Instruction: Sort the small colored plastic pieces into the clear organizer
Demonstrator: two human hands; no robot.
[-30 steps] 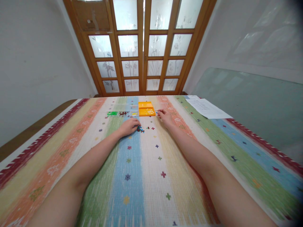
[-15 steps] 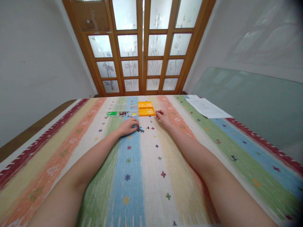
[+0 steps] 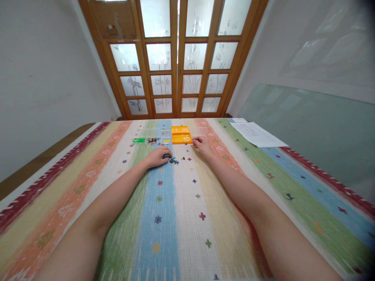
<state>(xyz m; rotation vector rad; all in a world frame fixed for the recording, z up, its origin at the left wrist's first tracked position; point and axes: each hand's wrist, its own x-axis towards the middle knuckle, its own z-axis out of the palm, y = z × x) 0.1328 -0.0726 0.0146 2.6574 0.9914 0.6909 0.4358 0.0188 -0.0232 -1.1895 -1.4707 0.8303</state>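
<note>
My left hand (image 3: 159, 157) rests on the cloth with its fingers curled in beside a small pile of mixed blue, red and dark bead-like pieces (image 3: 174, 160). What lies under those fingers is hidden. At the near right corner of an orange box (image 3: 179, 139), my right hand (image 3: 202, 145) is closed in a pinch; anything between its fingertips is too small to make out. White bits (image 3: 185, 138) lie in the box's near half. Left of it stand clear trays holding green pieces (image 3: 138, 140), dark brown-red pieces (image 3: 152, 141) and yellow pieces (image 3: 166, 141).
A striped, patterned cloth (image 3: 190, 234) covers the table. Printed paper sheets (image 3: 254, 134) lie at the far right. Near the right hand is a clear, flat lid-like piece (image 3: 202, 130). Glazed wooden doors (image 3: 177, 58) stand beyond the table.
Hardly anything differs. My left hand's fingers have shifted slightly by the pile, while my right hand stays at the orange box's corner.
</note>
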